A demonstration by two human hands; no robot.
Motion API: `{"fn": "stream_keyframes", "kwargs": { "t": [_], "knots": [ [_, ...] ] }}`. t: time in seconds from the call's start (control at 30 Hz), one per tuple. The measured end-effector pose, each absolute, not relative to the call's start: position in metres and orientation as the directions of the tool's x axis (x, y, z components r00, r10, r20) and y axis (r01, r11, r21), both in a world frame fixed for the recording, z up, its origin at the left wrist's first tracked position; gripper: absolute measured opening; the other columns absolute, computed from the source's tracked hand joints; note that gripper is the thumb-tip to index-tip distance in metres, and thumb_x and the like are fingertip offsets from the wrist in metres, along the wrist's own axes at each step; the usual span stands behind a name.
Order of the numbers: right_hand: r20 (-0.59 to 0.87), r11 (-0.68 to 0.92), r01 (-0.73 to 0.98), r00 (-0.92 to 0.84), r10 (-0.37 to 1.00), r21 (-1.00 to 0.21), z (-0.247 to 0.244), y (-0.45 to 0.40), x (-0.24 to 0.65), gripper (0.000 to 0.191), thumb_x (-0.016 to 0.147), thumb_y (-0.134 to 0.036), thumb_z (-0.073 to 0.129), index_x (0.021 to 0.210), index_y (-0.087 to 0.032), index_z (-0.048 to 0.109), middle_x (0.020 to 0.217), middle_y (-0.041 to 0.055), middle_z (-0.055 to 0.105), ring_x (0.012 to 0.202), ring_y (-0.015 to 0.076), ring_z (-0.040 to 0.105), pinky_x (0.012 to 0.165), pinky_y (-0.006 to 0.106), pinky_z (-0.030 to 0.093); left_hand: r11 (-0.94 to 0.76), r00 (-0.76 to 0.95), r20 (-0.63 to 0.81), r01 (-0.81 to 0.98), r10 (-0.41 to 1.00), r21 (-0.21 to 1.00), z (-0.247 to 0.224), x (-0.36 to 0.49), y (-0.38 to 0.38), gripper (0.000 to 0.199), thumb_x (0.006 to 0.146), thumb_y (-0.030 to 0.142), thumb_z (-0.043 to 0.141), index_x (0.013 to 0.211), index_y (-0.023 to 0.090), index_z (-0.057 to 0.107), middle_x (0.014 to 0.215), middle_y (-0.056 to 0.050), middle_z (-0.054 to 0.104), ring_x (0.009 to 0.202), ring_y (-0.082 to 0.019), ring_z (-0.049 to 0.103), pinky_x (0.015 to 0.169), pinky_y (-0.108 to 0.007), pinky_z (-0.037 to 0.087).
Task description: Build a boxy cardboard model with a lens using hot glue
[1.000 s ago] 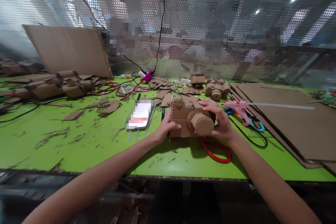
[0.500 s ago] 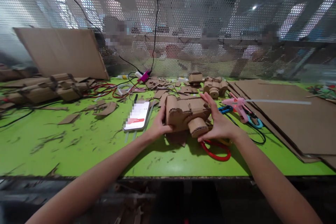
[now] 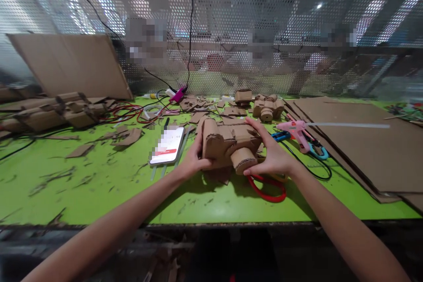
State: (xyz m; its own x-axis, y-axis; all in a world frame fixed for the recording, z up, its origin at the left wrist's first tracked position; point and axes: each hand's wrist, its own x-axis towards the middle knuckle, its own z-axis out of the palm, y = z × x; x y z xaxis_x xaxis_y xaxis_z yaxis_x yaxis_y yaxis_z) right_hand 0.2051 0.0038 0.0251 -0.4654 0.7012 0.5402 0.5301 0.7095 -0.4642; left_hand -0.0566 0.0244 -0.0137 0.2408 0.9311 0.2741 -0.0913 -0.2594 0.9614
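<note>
A cardboard model camera (image 3: 220, 143) is held between both hands just above the green table, its round lens tube facing me. My left hand (image 3: 194, 157) grips its left end, thumb on the near face and the other fingers mostly hidden behind. My right hand (image 3: 272, 156) clasps the right side, with fingers over the top edge and the thumb by the lens tube. Beneath the right hand lie red-handled scissors (image 3: 268, 194), their blades hidden. A pink glue gun (image 3: 297, 132) with a long glue stick rests right of that hand. Left of the camera is a phone (image 3: 168, 145).
Cardboard sheets (image 3: 357, 150) are stacked at the right. Another cardboard camera (image 3: 268, 108) sits at the back, and more cardboard models (image 3: 49, 114) stand at the left. Scraps (image 3: 127, 136) and cables litter the green table (image 3: 115, 198). A perforated metal screen (image 3: 218, 17) rises behind.
The whole view has shifted slightly, so things appear a little further left. Both hands keep their hold on the cardboard camera, with hardly any other movement.
</note>
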Motion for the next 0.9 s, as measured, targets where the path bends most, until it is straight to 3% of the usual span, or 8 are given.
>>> {"fn": "stream_keyframes", "kwargs": {
  "t": [0.23, 0.37, 0.5, 0.6, 0.7, 0.77, 0.83, 0.9],
  "knots": [
    [0.513, 0.696, 0.467, -0.470, 0.718, -0.546, 0.023, 0.003, 0.204, 0.116, 0.060, -0.048, 0.090, 0.156, -0.037, 0.026, 0.162, 0.0080, 0.033, 0.148, 0.0332, 0.034, 0.118, 0.053, 0.036, -0.296, 0.205, 0.309, -0.092, 0.929, 0.951, -0.013, -0.056, 0.022, 0.084, 0.049, 0.027, 0.082, 0.130, 0.023, 0.060, 0.128, -0.009, 0.065, 0.136, -0.043, 0.043, 0.119, -0.051, 0.031],
    [0.454, 0.626, 0.430, -0.441, 0.774, -0.650, 0.019, 0.007, 0.208, 0.119, 0.057, -0.053, 0.091, 0.156, -0.039, 0.025, 0.161, 0.0075, 0.034, 0.147, 0.0349, 0.035, 0.120, 0.055, 0.030, -0.312, 0.237, 0.302, 0.006, 0.923, 0.950, -0.013, -0.055, 0.022, 0.091, 0.055, 0.035, 0.079, 0.140, 0.022, 0.050, 0.137, -0.011, 0.060, 0.133, -0.042, 0.048, 0.116, -0.055, 0.035],
    [0.436, 0.561, 0.301, -0.392, 0.810, -0.771, 0.012, 0.022, 0.212, 0.125, 0.055, -0.066, 0.087, 0.157, -0.035, 0.022, 0.156, 0.0121, 0.042, 0.144, 0.0360, 0.039, 0.118, 0.057, 0.030, -0.291, 0.293, 0.253, 0.093, 0.922, 0.952, -0.015, -0.048, 0.025, 0.087, 0.063, 0.050, 0.075, 0.140, 0.021, 0.046, 0.143, -0.012, 0.056, 0.132, -0.041, 0.050, 0.111, -0.052, 0.042],
    [0.507, 0.592, 0.277, -0.323, 0.799, -0.757, 0.006, 0.034, 0.215, 0.105, 0.068, -0.082, 0.065, 0.154, -0.031, 0.032, 0.150, 0.0146, 0.049, 0.138, 0.0358, 0.047, 0.114, 0.058, 0.036, -0.190, 0.293, 0.177, 0.017, 0.940, 0.982, -0.018, -0.042, 0.029, 0.084, 0.062, 0.058, 0.075, 0.133, 0.021, 0.052, 0.135, -0.014, 0.061, 0.125, -0.041, 0.056, 0.103, -0.050, 0.049],
    [0.743, 0.716, 0.410, -0.125, 0.658, -0.565, 0.009, 0.035, 0.216, 0.068, 0.089, -0.073, 0.047, 0.137, -0.025, 0.052, 0.137, 0.0153, 0.058, 0.127, 0.0327, 0.056, 0.104, 0.055, 0.046, -0.097, 0.295, 0.122, -0.100, 0.948, 0.990, -0.020, -0.039, 0.032, 0.081, 0.062, 0.060, 0.074, 0.130, 0.021, 0.055, 0.129, -0.014, 0.064, 0.121, -0.039, 0.059, 0.101, -0.051, 0.050],
    [0.917, 0.739, 0.602, -0.029, 0.397, -0.301, 0.015, 0.027, 0.216, 0.038, 0.093, -0.049, 0.058, 0.122, -0.025, 0.060, 0.122, 0.0127, 0.063, 0.117, 0.0294, 0.061, 0.097, 0.050, 0.051, -0.069, 0.297, 0.109, -0.140, 0.949, 0.988, -0.021, -0.038, 0.031, 0.075, 0.065, 0.057, 0.074, 0.129, 0.023, 0.057, 0.129, -0.011, 0.065, 0.121, -0.038, 0.059, 0.103, -0.050, 0.049],
    [0.985, 0.706, 0.708, -0.131, 0.109, 0.016, 0.022, 0.016, 0.213, 0.028, 0.086, -0.024, 0.067, 0.113, -0.027, 0.060, 0.107, 0.0073, 0.065, 0.103, 0.0242, 0.064, 0.092, 0.044, 0.053, -0.055, 0.269, 0.101, -0.172, 0.958, 0.983, -0.022, -0.037, 0.031, 0.068, 0.067, 0.054, 0.074, 0.126, 0.025, 0.058, 0.126, -0.009, 0.067, 0.121, -0.037, 0.059, 0.103, -0.050, 0.048],
    [0.948, 0.710, 0.655, -0.315, -0.053, 0.258, 0.026, 0.006, 0.208, 0.032, 0.081, -0.013, 0.065, 0.109, -0.028, 0.057, 0.101, 0.0040, 0.065, 0.093, 0.0204, 0.065, 0.086, 0.039, 0.054, -0.054, 0.215, 0.099, -0.205, 0.972, 0.977, -0.022, -0.033, 0.030, 0.060, 0.069, 0.053, 0.074, 0.120, 0.025, 0.059, 0.123, -0.010, 0.067, 0.120, -0.037, 0.060, 0.103, -0.051, 0.048]
  ]
}}
